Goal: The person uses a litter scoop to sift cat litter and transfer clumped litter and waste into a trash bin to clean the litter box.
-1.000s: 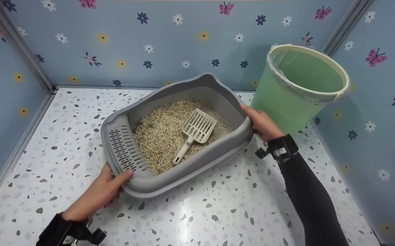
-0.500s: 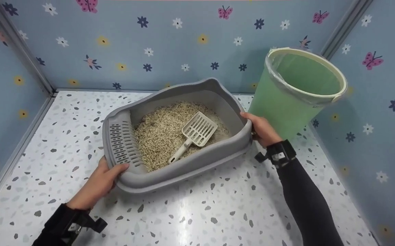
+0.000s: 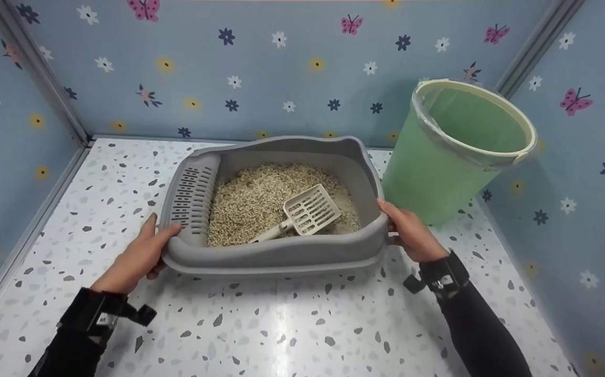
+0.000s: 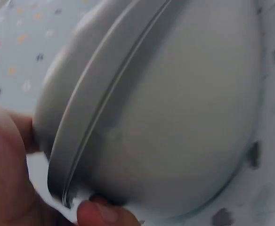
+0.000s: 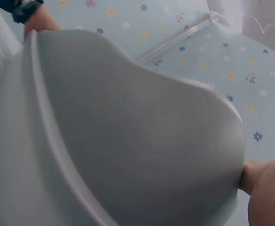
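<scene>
A grey litter box (image 3: 292, 256) holds pale pellet litter (image 3: 252, 201). On the litter lies a beige slotted litter scoop (image 3: 311, 209), its handle toward the front left. My left hand (image 3: 137, 256) grips the box's left front corner beside the slotted step (image 3: 192, 199), thumb on top of the rim. My right hand (image 3: 412, 233) grips the right end, thumb over the rim and fingers below. In the left wrist view, left fingers (image 4: 104, 214) curl under the box's edge. The right wrist view shows the box's outer wall (image 5: 142, 122) between both hands.
A green bin (image 3: 433, 162) with a clear liner stands right behind the box's right end. Blue flowered walls (image 3: 260, 63) close the back and both sides. Speckled white floor (image 3: 281, 324) lies in front.
The litter box has turned from a slant to nearly parallel with the back wall. Its left end went back and its right end came forward, both hands holding on. The scoop turned with it.
</scene>
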A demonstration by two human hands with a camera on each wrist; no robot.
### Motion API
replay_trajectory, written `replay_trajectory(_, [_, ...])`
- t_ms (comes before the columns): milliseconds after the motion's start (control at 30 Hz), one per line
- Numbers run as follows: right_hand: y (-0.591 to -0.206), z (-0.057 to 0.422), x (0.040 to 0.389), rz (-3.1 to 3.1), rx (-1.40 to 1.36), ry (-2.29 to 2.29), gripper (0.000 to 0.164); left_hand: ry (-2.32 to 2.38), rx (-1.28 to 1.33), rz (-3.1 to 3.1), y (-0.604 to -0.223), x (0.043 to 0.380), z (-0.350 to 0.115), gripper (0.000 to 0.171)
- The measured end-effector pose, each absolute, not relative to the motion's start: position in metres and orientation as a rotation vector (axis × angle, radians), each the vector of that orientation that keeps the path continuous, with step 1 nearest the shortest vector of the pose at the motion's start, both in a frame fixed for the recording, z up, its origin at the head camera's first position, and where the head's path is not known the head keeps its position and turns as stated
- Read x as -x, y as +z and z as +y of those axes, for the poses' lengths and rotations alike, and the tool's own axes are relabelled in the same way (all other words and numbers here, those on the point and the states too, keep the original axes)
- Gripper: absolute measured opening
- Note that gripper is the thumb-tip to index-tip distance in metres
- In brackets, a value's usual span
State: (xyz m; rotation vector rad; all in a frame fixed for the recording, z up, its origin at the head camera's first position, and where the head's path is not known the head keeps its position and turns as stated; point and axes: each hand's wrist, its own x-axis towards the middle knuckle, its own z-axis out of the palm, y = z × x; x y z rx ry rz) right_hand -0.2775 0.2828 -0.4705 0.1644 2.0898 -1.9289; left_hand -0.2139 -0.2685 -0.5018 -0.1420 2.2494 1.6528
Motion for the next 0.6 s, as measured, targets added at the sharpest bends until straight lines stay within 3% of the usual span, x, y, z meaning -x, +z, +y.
replay_trajectory(133, [-0.471, 0.29, 0.305, 1.973, -0.101, -2.018, 0.037, 1.759, 0.167, 2.256, -0.499, 0.18, -0.246, 0.089])
replay_trajectory(267, [-0.471, 0.291, 0.32, 1.942, -0.112, -2.061, 0.037, 1.891, 0.137, 2.247, -0.501, 0.168, -0.226, 0.073])
replay_trajectory(600, [-0.478, 0.273, 0.269, 1.983, -0.155, -1.968, 0.043, 1.977, 0.241, 2.196, -0.509, 0.21, -0.257, 0.079])
